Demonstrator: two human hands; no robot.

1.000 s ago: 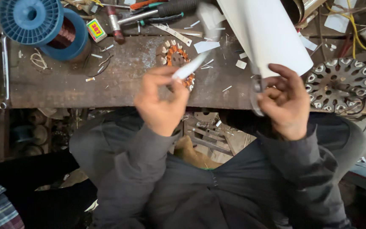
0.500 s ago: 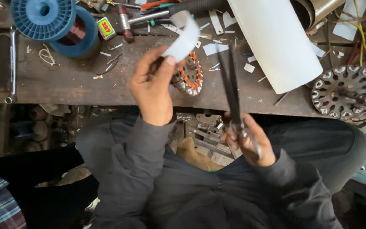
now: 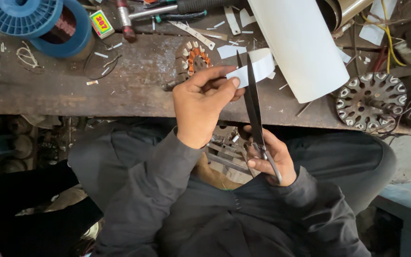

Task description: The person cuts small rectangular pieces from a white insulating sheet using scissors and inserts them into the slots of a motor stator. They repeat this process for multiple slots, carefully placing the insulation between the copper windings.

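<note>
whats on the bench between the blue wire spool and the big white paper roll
In the head view, between the blue wire spool and the white paper roll lies a small stator with orange windings, plus scattered paper offcuts on the worn bench.

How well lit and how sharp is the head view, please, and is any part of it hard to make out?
Head view: soft, even daylight on the bench, no hard shadows; the white roll is bright but not blown out. The left hand, paper strip, scissors and right hand are sharp. Under the bench it is dark and murky.

Cluttered workbench (image 3: 120,95) (spool (image 3: 39,21), paper roll (image 3: 300,47))
</note>
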